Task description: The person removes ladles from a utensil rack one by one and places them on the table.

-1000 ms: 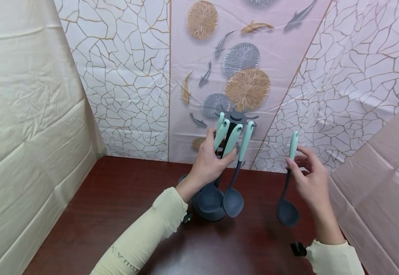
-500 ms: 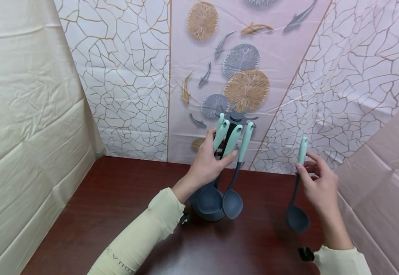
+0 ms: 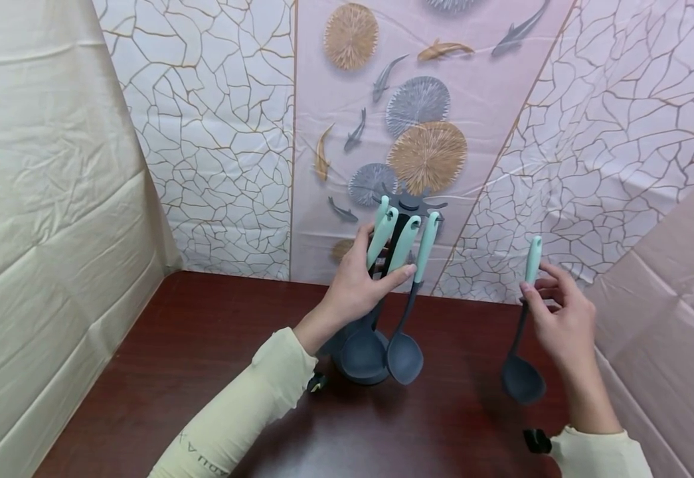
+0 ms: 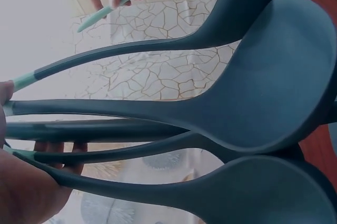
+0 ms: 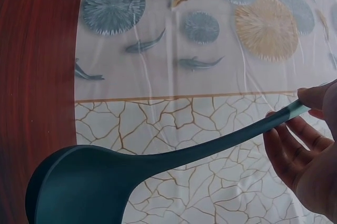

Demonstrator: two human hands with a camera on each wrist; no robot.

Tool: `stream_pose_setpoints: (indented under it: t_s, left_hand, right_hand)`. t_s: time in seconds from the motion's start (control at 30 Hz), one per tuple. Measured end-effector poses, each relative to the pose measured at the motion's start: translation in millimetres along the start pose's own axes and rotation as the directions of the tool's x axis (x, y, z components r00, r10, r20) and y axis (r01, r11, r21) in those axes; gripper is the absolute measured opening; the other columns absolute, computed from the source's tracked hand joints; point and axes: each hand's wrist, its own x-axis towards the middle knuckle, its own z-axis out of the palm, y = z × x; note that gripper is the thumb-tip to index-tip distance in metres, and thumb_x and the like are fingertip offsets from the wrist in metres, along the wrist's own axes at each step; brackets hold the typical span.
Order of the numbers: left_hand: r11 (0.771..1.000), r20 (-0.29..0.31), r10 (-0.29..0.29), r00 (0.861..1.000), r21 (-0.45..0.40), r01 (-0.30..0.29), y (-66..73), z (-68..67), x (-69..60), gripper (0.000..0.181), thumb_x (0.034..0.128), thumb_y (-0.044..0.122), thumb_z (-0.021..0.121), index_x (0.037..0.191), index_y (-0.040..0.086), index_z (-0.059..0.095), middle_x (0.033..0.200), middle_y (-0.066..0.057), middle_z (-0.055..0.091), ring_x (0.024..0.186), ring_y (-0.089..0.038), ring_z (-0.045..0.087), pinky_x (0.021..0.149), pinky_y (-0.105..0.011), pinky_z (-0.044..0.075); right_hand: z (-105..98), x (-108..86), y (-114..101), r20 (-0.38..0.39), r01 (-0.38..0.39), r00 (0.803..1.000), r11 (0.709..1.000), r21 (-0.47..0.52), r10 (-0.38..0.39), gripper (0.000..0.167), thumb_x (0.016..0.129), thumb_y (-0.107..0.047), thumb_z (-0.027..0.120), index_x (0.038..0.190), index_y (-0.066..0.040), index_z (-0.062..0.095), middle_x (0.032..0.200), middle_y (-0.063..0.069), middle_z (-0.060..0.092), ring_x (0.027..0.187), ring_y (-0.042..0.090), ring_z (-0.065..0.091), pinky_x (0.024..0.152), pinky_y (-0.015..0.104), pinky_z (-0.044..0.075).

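A dark grey rotating utensil stand (image 3: 410,203) has several dark grey utensils with mint handles hanging from its top hooks. My left hand (image 3: 352,282) grips round the mint handles (image 3: 405,244) and the post, thumb on the near side. Two bowl-shaped ladles (image 3: 363,353) face me at the front; the rearmost utensils are mostly hidden. Off to the right, my right hand (image 3: 566,325) pinches another ladle (image 3: 523,380) where its mint handle meets the grey shaft. That ladle hangs bowl down, apart from the stand. The right wrist view shows its deep bowl (image 5: 79,187) close up.
The stand is on a dark red wooden table (image 3: 215,398). Behind the table hangs a patterned cloth (image 3: 233,166) with fish and lily pads. Plain cloth walls (image 3: 54,232) rise at both sides, the right one close to my right hand.
My right hand has moved with its ladle further right and slightly down, away from the stand. The left hand keeps its hold on the hanging handles and has hardly moved.
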Motion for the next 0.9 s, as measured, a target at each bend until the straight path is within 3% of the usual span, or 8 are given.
stream_pose_setpoints:
  t_s: [0.2, 0.43, 0.73, 0.9]
  left_hand:
    - [1.0, 0.033, -0.007, 0.999, -0.002, 0.007, -3.1, -3.3, -4.7, 0.087, 0.0958, 0.037, 0.08, 0.164, 0.032, 0.026, 0.144, -0.004, 0.056, 0.125, -0.019, 0.061, 0.099, -0.051, 0.055]
    - [0.998, 0.066, -0.034, 0.997, 0.052, 0.03, -10.3, -7.3, -11.6, 0.092, 0.0957, 0.038, 0.08, 0.166, 0.033, 0.021, 0.143, -0.001, 0.056, 0.127, -0.021, 0.063, 0.102, -0.049, 0.054]
    - [0.998, 0.07, -0.043, 0.997, 0.051, 0.039, -10.7, -9.6, -16.6, 0.088, 0.0967, 0.038, 0.079, 0.165, 0.034, 0.024, 0.146, 0.002, 0.055, 0.128, -0.019, 0.062, 0.101, -0.049, 0.053]
    - [0.997, 0.065, -0.042, 0.997, 0.062, 0.038, -10.0, -10.8, -17.3, 0.089, 0.0965, 0.036, 0.079, 0.166, 0.032, 0.024, 0.146, -0.002, 0.056, 0.128, -0.021, 0.062, 0.102, -0.05, 0.052]
  right_hand:
    - [-3, 0.3, 2, 0.001, -0.003, 1.0, 1.0, -0.026, 0.003, 0.046, 0.099, -0.008, 0.075, 0.144, -0.015, 0.065, 0.097, -0.016, 0.062, 0.082, -0.011, 0.062, 0.068, 0.005, 0.047]
    - [-8, -2.4, 6, 0.002, -0.006, 1.0, 0.998, -0.065, 0.006, 0.048, 0.098, -0.007, 0.076, 0.144, -0.015, 0.065, 0.094, -0.017, 0.061, 0.076, -0.014, 0.06, 0.07, 0.004, 0.046]
    - [-19, -5.4, 8, -0.006, -0.014, 1.0, 0.996, -0.094, 0.013, 0.047, 0.097, -0.007, 0.077, 0.143, -0.013, 0.066, 0.093, -0.02, 0.061, 0.077, -0.013, 0.059, 0.067, 0.004, 0.046]
    - [-24, -6.0, 9, -0.001, 0.001, 1.0, 0.993, -0.119, -0.001, 0.05, 0.096, -0.006, 0.078, 0.144, -0.014, 0.066, 0.094, -0.01, 0.063, 0.075, -0.014, 0.058, 0.067, 0.004, 0.046]
